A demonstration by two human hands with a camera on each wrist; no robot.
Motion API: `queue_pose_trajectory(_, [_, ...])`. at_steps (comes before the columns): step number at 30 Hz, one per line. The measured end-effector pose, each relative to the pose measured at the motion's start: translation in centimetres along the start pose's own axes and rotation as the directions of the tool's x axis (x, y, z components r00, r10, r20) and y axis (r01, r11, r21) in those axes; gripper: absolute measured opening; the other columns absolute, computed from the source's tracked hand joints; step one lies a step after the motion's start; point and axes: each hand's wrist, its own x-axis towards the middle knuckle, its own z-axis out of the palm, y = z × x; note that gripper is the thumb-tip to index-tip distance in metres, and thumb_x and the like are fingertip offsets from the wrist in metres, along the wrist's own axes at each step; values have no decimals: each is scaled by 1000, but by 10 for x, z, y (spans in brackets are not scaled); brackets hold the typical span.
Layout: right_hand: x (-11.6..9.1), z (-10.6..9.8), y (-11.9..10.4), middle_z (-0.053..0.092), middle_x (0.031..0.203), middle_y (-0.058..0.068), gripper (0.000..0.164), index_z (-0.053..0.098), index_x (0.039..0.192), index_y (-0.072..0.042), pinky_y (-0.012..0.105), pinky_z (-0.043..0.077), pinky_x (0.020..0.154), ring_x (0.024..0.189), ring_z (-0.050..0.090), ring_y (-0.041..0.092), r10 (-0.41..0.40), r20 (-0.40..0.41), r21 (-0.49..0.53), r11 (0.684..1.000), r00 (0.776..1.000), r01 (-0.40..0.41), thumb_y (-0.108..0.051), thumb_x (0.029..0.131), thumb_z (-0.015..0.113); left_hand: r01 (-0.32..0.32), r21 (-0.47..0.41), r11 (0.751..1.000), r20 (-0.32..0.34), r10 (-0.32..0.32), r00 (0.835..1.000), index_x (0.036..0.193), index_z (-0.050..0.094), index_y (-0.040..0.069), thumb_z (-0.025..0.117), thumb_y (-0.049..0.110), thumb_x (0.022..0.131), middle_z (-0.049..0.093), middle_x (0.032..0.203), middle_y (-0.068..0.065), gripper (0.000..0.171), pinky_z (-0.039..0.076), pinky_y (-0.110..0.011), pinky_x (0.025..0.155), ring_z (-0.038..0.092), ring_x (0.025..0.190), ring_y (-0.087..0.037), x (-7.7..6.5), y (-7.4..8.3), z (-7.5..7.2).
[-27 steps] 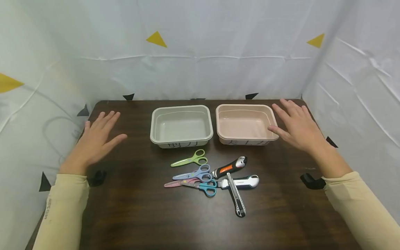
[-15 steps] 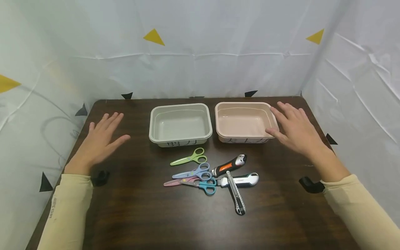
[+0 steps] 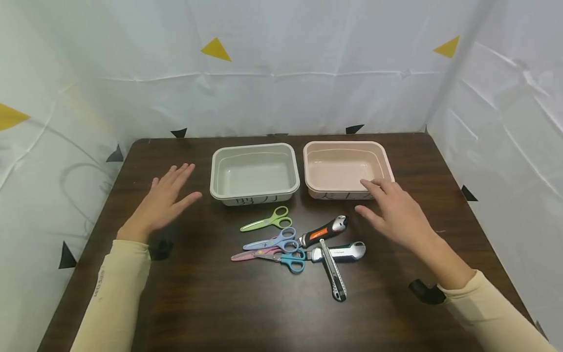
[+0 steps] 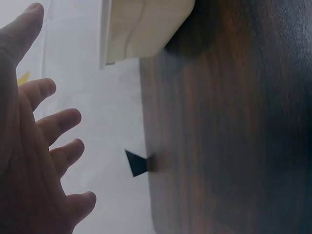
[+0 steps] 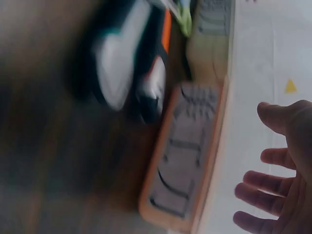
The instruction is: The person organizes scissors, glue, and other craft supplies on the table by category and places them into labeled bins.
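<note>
My left hand (image 3: 164, 200) hovers left of the grey-green tray (image 3: 214, 181), fingers spread and holding nothing. My right hand (image 3: 396, 212) is in front of the pink tray (image 3: 310, 188), its fingertips overlapping that tray's near right corner in the head view; nothing is in it. Between the hands lie green scissors (image 3: 264, 224), blue-lilac scissors (image 3: 268, 243), pink scissors (image 3: 244, 256) partly covered, and teal scissors (image 3: 290, 260). To their right are a black-and-orange utility knife (image 3: 318, 235), a white-and-dark utility knife (image 3: 347, 252) and a slim snap-off cutter (image 3: 333, 271) crossing over it.
Both trays carry handwritten labels on their front sides, seen close on the pink tray's label (image 5: 183, 151). A dark wooden table (image 3: 211, 313) bears everything. White sheeting (image 3: 281, 98) walls the back and sides.
Both hands have moved inward: the left one to the right, the right one leftward and down toward the knives. The scissors, knives and trays stay where they were.
</note>
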Motion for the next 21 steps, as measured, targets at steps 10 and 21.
queue_pose_trajectory(10, [-24, 36, -51, 60, 99, 4, 55, 63, 127, -9, 37, 49, 60, 79, 58, 17, 4, 156, 74, 997, 988, -15, -41, 85, 77, 63, -106, 992, 58, -57, 997, 158, 5, 36, 48, 60, 96, 12, 164, 1, 79, 4, -65, 112, 4, 150, -26, 14, -7, 27])
queue_pose_trajectory(21, [-46, 67, -75, 61, 109, 5, 54, 60, 119, -13, 44, 50, 62, 80, 64, 22, 121, 316, 101, 982, 941, -160, -50, 82, 76, 98, -185, 978, 49, -91, 995, 156, 0, 43, 47, 62, 96, 12, 164, -2, 79, 17, -68, 108, 13, 148, -34, 23, -3, 52])
